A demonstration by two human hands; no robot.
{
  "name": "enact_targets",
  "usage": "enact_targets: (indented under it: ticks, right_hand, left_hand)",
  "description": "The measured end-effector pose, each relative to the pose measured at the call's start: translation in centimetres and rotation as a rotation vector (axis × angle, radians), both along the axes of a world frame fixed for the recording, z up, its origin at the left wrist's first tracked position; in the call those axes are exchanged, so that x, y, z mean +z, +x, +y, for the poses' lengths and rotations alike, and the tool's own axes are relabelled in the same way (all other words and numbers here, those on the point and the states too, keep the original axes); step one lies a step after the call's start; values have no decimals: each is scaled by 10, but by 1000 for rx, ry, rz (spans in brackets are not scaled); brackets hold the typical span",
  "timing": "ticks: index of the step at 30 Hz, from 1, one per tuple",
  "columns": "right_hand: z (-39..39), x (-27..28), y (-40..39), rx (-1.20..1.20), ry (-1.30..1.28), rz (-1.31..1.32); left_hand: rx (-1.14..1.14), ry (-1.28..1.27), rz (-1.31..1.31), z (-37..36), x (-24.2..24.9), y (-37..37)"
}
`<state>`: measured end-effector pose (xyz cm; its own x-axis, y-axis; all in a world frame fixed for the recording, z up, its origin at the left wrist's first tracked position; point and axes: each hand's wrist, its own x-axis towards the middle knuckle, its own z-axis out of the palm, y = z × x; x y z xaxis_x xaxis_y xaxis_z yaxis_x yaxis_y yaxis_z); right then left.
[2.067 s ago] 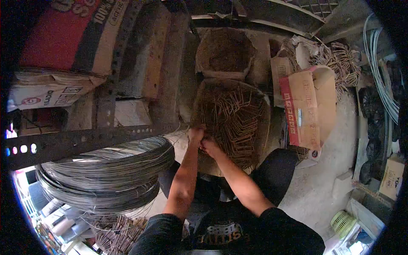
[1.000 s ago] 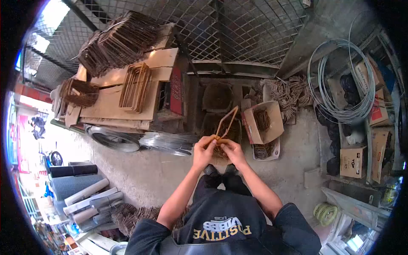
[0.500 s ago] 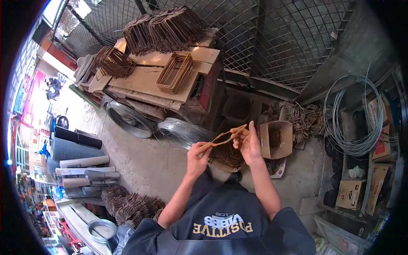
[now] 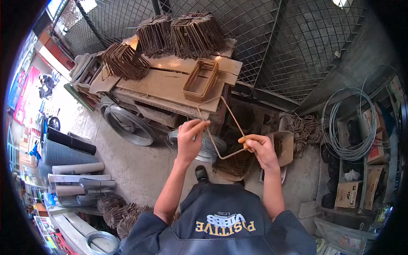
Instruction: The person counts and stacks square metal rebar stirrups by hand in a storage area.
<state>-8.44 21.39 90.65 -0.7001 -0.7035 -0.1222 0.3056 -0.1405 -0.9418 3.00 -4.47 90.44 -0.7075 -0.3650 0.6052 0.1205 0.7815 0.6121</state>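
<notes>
A thin rectangular rebar stirrup (image 4: 232, 116) is held up in front of me, its open frame facing the camera. My left hand (image 4: 189, 139) has its fingers closed on the left side of the frame. My right hand (image 4: 261, 149) pinches the right side near the lower corner. The far corners of the stirrup overlap the front edge of a work table (image 4: 157, 95) in view. On that table, just beyond my hands, sits a neat stack of tan stirrups (image 4: 195, 97).
Rusty stirrup bundles (image 4: 197, 36) stand at the table's back, before a mesh fence (image 4: 293, 51). Wire coils (image 4: 127, 123) lean below the table. A cardboard box (image 4: 287, 146) and hanging wire (image 4: 352, 144) are at right; mesh rolls (image 4: 72, 157) lie left.
The stirrup has turned from nearly edge-on to showing its full rectangle. My hands have moved farther apart, and the view has shifted, bringing the table nearer to the stirrup in the picture.
</notes>
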Motion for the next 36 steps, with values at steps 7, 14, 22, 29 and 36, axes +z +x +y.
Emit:
enact_targets:
  ticks: [7,14,22,29,36]
  right_hand:
    - [-105,-4,13,-132,77,203]
    - [-191,-8,1,-496,153,434]
    - [-238,5,-34,-566,288,581]
    - [-243,12,-48,-528,408,570]
    - [-246,8,-47,-487,459,591]
  left_hand:
    - [-130,423,74,-91,36,-49]
    - [-294,604,-79,-173,37,-136]
    - [-311,595,-302,-212,29,-204]
    - [-319,551,-429,-229,4,-232]
    - [-262,374,-426,-231,-6,-234]
